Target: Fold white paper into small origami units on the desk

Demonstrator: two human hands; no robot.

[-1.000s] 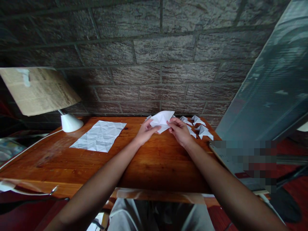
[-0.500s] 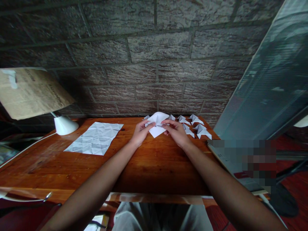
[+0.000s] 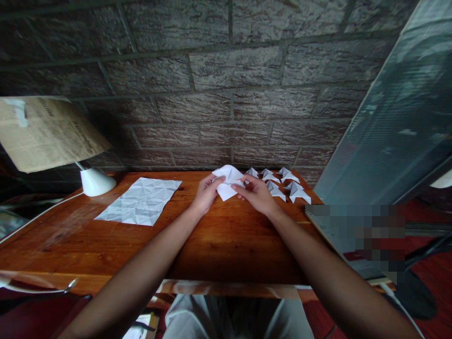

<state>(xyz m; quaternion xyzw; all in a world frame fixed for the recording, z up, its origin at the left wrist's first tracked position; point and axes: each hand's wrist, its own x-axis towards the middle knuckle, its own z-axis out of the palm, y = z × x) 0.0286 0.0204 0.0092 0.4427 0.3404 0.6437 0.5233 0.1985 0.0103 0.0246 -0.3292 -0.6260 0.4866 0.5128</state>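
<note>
Both hands pinch one white folded paper piece [image 3: 228,181] above the far middle of the wooden table [image 3: 219,240]. My left hand [image 3: 205,195] grips its left edge with thumb and fingers closed. On the piece's right side, my right hand [image 3: 256,193] has its fingertips pressed onto the paper. Just right of the hands lie several small folded white paper shapes [image 3: 282,184] near the wall.
A creased flat white sheet [image 3: 139,201] lies on the table's left half. A white lamp base [image 3: 93,181] with a paper-covered shade [image 3: 45,132] stands at the far left, its cable running off the edge. A brick wall backs the table; a glass panel [image 3: 395,117] rises at the right.
The paper piece has been folded smaller and brought lower toward the table. Both hands stayed on it and shifted slightly left in view.
</note>
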